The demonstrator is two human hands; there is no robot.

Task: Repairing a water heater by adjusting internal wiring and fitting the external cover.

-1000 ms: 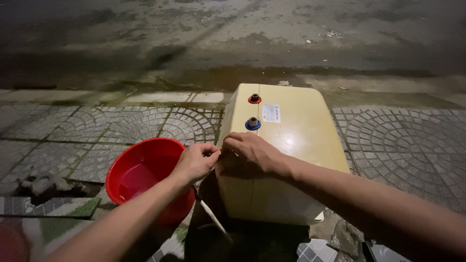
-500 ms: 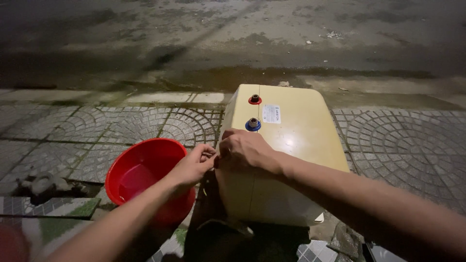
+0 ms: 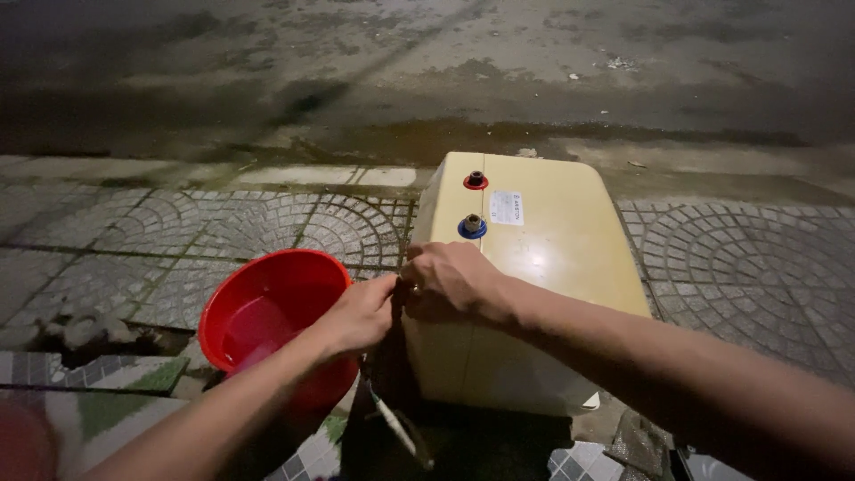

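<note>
Cream water heater tank [image 3: 534, 285] lies on the paving, ports up. Both hands, left hand [image 3: 356, 313] and right hand [image 3: 450, 283], pinch something tiny at its near-left edge, fingers together; red basin [image 3: 267, 321] just beside, probably for drips.

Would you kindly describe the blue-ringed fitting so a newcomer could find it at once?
Find the cream tank lying on the patterned paving, right of the red basin. Two pipe stubs stand on its top. The blue-ringed fitting is the nearer one, just beyond the right hand; the other has a red ring.
</note>
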